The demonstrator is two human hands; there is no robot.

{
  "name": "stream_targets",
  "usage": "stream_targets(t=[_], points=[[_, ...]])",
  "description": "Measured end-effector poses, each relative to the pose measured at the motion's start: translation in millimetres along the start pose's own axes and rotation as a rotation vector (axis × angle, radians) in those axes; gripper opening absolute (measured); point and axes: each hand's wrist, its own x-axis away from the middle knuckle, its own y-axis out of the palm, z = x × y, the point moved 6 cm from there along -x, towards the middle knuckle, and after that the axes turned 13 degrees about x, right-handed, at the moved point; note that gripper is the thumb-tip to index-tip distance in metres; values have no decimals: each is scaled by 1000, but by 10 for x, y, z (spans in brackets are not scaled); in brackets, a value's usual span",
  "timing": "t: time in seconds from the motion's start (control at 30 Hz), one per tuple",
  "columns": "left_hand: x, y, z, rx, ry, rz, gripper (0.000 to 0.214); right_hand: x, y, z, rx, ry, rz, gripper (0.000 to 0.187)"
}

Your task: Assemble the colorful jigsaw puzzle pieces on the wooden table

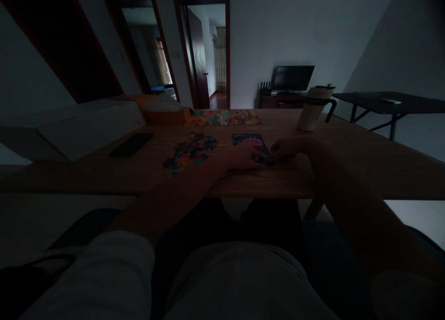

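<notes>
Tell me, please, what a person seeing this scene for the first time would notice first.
Both hands meet over a dark puzzle board at the wooden table's near edge: the left hand and right hand touch it. A heap of loose colourful pieces lies to its left, and a pale cup stands behind on the right.

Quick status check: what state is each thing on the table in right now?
Partly built puzzle: flat, both hands at its near edge.
Loose puzzle pieces: scattered heap, unplaced.
Left hand: resting on table, grip unclear.
Right hand: fingers bent at puzzle, grip unclear.
Tumbler: upright, lidded.
Phone: screen dark.
</notes>
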Motion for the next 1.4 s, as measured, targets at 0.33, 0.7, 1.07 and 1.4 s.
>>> stream_targets(t=[0.33,0.7,1.07,1.4], points=[[-14,15,-19,42,-2,21,46,26,-2,-8,10,11,14,56],[-56,46,6,-10,1,34,47,1,-7,38,21,53,34,58],[-50,17,45,18,16,15,42,-31,-14,58,-15,22,52,53],[-93,10,36,12,15,16,44,-1,-38,55,42,20,60,48]])
